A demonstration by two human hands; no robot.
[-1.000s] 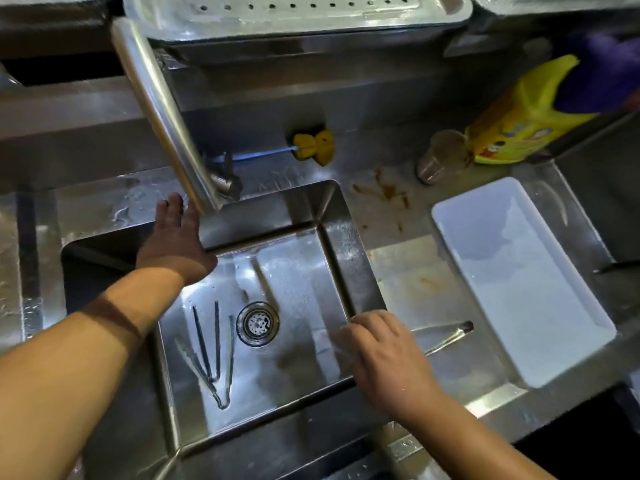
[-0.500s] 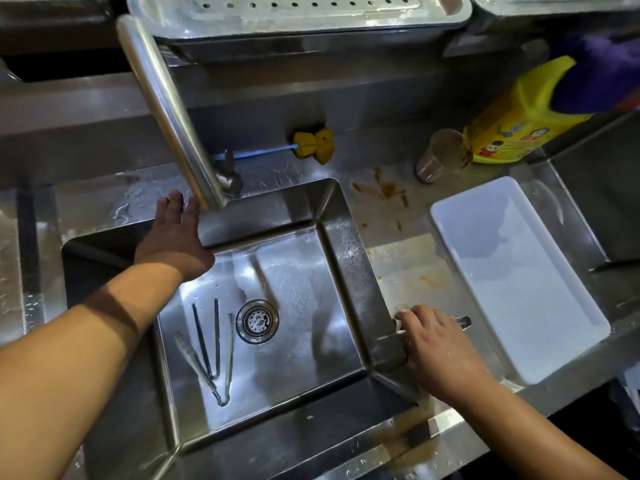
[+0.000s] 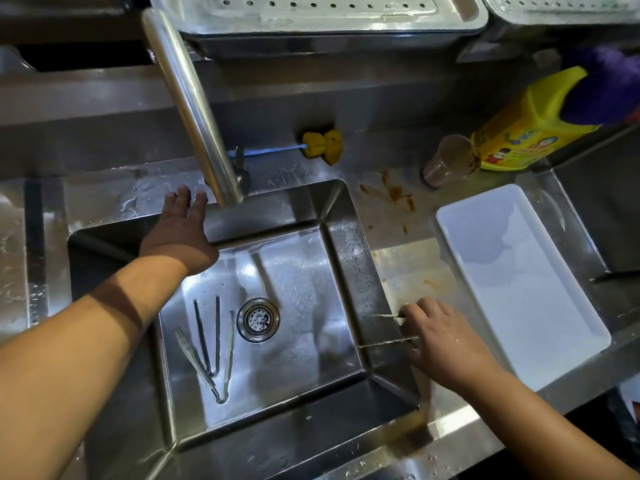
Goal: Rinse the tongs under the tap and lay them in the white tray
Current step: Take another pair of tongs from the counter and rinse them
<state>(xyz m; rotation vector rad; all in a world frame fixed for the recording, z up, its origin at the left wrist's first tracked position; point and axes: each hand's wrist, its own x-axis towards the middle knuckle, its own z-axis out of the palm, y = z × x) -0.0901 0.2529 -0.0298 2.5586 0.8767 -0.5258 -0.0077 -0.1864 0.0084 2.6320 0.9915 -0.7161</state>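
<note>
Setting: steel counter [image 3: 408, 271] with a recessed sink [image 3: 346, 258]; stains and water drops mark the steel.
Tap: the tap [image 3: 194, 109] slants from the back rim up toward the camera.
Left hand: the left hand [image 3: 178, 233] reaches over the sink's back rim just beside the tap base, with fingers straight and spread, holding nothing. Contact with the steel cannot be told.
Right hand: the right hand [image 3: 443, 341] lies palm down on the counter between sink and tray, its fingers curled over the tongs.
Tongs: the tongs [image 3: 384, 342] are in the right hand, their two thin arms jutting left over the sink's right rim.
Tray: the white tray [image 3: 519, 271] sits just right of the right hand.
Basin: more tongs [image 3: 207, 344] lie flat left of the drain [image 3: 258, 319].
Back of counter: a yellow brush [image 3: 322, 145], a cup [image 3: 446, 164] and a yellow bottle [image 3: 530, 129].
</note>
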